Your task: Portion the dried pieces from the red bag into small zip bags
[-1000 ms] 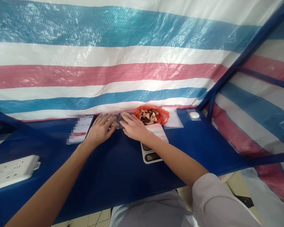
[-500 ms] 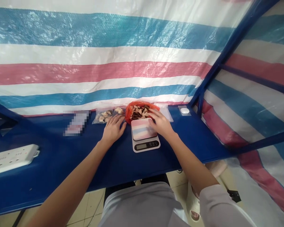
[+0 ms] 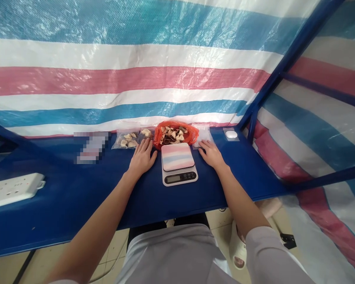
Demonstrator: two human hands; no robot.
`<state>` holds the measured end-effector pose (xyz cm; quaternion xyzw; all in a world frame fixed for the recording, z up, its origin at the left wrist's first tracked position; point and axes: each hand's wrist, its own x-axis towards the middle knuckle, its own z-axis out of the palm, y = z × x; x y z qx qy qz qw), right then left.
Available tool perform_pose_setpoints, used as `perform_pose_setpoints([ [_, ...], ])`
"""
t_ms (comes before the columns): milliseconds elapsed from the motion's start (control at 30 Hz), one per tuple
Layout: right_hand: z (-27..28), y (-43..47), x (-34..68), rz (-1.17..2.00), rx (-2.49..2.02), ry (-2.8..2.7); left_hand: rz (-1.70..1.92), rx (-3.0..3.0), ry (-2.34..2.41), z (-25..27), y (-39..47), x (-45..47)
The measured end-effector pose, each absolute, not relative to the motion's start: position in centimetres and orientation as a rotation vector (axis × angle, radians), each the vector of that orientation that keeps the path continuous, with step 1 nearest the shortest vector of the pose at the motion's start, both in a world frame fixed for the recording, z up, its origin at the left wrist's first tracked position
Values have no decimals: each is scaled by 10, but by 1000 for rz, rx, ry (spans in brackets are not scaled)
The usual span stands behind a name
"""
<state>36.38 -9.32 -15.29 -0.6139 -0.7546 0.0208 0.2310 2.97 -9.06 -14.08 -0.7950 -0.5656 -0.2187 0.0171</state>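
Note:
My left hand (image 3: 142, 157) lies flat on the blue table, left of a white kitchen scale (image 3: 178, 161), its fingertips close to clear bags of pale dried slices (image 3: 126, 140). On the scale's right, my right hand (image 3: 211, 153) rests with fingers spread, fingertips at the near edge of a clear plastic bag (image 3: 204, 135). Both hands hold nothing. Behind the scale sits an open red plastic bag (image 3: 192, 133) filled with dried brown-and-cream slices (image 3: 172, 135), which look like mushrooms. The scale's plate reflects the striped sheet, and nothing lies on it.
A white power strip (image 3: 14, 190) lies at the table's left. A blurred-out item (image 3: 92, 148) is left of the clear bags. A small white round object (image 3: 231, 134) in a clear pouch sits at the back right. Blue frame posts (image 3: 253, 118) and striped sheeting (image 3: 130, 81) enclose the table.
My right hand has moved right, off the red bag and scale, down beside the clear bag. My left hand stays nearly in place. The view has shifted slightly.

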Motion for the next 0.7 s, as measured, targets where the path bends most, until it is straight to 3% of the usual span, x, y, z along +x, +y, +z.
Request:
perform_pose_setpoints([
  [700, -146, -101, 362, 9, -1703, -2043, -746, -2457, -1821, -143, -92, 32],
])
